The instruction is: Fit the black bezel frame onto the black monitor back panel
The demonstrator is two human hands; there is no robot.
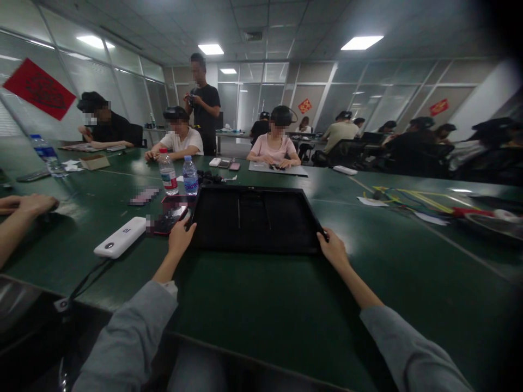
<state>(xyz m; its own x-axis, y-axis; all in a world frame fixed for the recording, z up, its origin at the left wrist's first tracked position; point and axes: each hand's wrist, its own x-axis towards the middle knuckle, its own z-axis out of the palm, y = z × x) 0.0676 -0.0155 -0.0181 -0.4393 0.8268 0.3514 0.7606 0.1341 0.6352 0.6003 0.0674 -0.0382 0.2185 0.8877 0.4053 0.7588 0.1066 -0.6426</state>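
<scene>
One shallow black tray [216, 228] sits before me on the green table [253, 294]. My left hand [180, 238] pinches its left rim and my right hand [334, 249] grips its right rim near the front corner; a white power bank [121, 237] lies left of my left hand.

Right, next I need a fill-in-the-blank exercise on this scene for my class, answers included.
The left hand and right hand hold opposite edges of a rimmed panel coloured ____.
The table is coloured ____.
From the wearer's view, the white power bank lies to the panel's ____.
Near the panel, the blue-capped bottle stands beside a second bottle whose cap is ____.
Answers: black; green; left; red.
</scene>
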